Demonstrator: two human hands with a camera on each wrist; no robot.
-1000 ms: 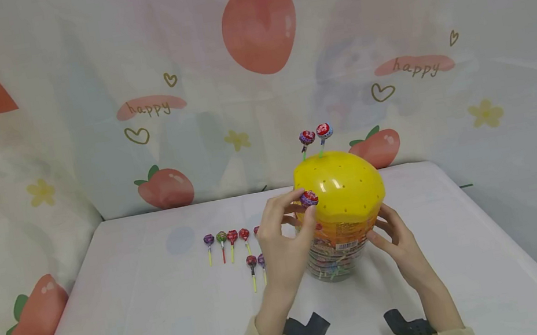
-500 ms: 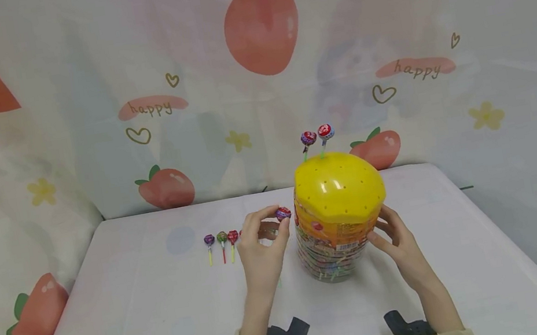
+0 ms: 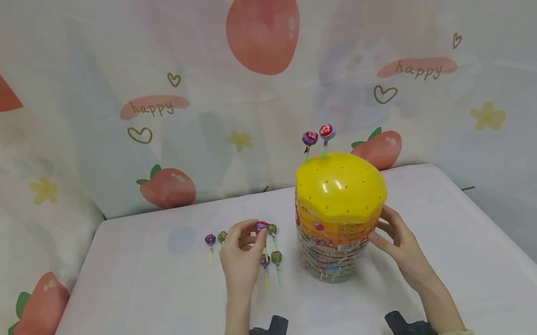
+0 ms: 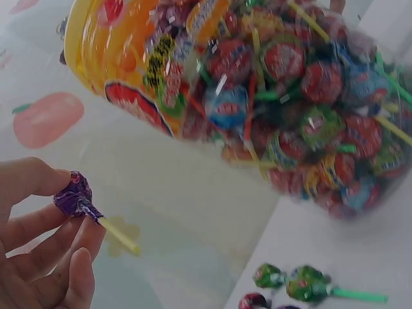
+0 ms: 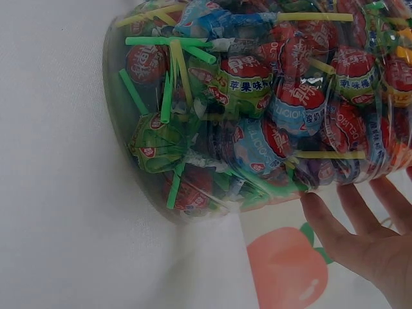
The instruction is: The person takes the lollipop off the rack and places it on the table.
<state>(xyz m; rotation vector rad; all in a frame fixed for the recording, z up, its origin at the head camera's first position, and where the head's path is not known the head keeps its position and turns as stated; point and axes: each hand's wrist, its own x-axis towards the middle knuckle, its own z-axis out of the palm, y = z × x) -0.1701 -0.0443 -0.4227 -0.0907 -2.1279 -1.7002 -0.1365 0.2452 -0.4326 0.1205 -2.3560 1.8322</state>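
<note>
My left hand (image 3: 240, 257) pinches a lollipop in a purple wrapper (image 4: 74, 193) between thumb and fingers, over the lollipops on the table. Its yellow stick points away from the palm in the left wrist view. My right hand (image 3: 405, 251) touches the right side of a large clear jar (image 5: 254, 109) with its fingertips, fingers extended. Wrapped lollipops fill the jar. A yellow lid (image 3: 340, 188) dotted with small holes tops it. Two lollipops, one purple and red (image 3: 309, 138) and one blue and red (image 3: 327, 132), stand upright at the lid's back.
Left of the jar, lollipops lie in two rows on the white table (image 3: 155, 320). A purple one (image 3: 210, 239) is at the left end and a green one (image 3: 276, 257) at the front right; the left hand hides some between. A fruit-print cloth (image 3: 205, 37) hangs behind.
My left hand has drawn back from the lid with the lollipop and moved left and down over the table's lollipops. My right hand and the jar have stayed in place.
</note>
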